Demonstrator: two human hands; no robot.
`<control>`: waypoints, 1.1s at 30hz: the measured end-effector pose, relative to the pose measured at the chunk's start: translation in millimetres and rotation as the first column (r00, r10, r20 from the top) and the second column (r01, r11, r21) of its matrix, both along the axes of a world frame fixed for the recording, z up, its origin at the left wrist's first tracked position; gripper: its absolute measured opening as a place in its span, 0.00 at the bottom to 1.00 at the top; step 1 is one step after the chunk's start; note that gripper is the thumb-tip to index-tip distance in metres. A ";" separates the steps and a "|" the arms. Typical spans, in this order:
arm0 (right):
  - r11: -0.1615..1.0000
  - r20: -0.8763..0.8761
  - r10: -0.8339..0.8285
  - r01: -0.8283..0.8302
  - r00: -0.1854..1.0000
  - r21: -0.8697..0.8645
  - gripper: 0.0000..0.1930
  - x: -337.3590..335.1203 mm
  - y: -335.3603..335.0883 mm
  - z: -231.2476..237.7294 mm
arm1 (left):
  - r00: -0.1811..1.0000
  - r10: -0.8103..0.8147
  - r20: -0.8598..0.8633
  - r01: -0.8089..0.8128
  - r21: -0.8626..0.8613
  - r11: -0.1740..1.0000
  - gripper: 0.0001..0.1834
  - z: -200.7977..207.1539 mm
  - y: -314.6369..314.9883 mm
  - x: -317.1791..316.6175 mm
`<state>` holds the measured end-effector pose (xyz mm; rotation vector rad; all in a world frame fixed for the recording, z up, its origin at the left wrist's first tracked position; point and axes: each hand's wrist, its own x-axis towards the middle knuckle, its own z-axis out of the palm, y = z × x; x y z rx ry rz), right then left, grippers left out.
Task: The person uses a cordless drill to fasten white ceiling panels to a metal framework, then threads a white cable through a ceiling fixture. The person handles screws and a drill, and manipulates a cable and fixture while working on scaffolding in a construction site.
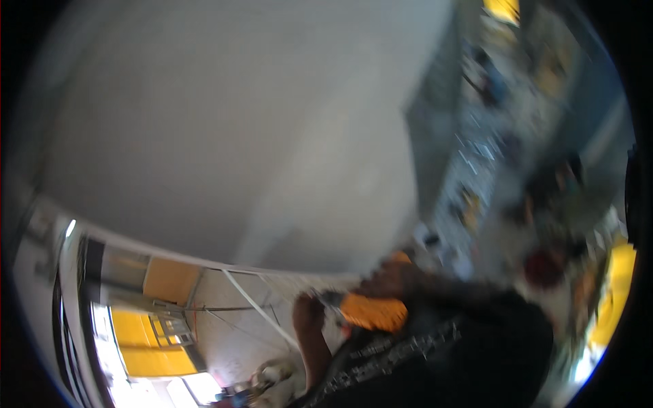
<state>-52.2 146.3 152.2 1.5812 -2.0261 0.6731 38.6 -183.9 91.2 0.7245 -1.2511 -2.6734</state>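
Note:
My right hand (393, 277), blurred, is wrapped round an orange power tool (374, 311) that looks like a drill, held in front of my black shirt. Its dark narrow end points toward my left hand (309, 313). The left fingers are curled closed at that dark end. Whether they pinch the tip or a small part there is too smeared to see. Just beyond both hands runs the lower edge of a large pale grey panel (224, 129), which fills most of the upper view.
Blurred clutter and dark shapes (544, 265) lie to the right, beside a yellow area (615, 292). At lower left are a tan board (170, 280), a yellow panel (146, 343) by bright openings, and a white strip (255, 306). Piled objects (272, 381) sit near the bottom.

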 end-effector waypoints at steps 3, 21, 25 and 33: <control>0.996 0.301 0.012 -0.038 0.954 0.079 0.29 12.5 28.3 -5.7 | 0.983 -0.135 0.126 0.134 0.019 0.991 0.02 -22.6 11.5 2.0; 0.828 0.867 -0.447 0.468 0.219 0.309 0.33 30.4 65.3 23.6 | 0.667 -0.661 0.345 0.397 0.586 0.707 0.44 4.4 170.6 -78.8; 0.760 0.902 -0.431 0.539 -0.003 0.365 0.35 31.3 68.1 -13.0 | 0.561 -0.659 0.501 0.527 0.397 0.751 0.37 -72.8 185.7 -77.8; 0.630 0.750 -0.633 0.434 -0.193 0.644 0.34 28.2 102.9 -164.1 | 0.389 -0.431 0.814 0.869 -0.480 -0.122 0.11 -408.2 210.9 -163.2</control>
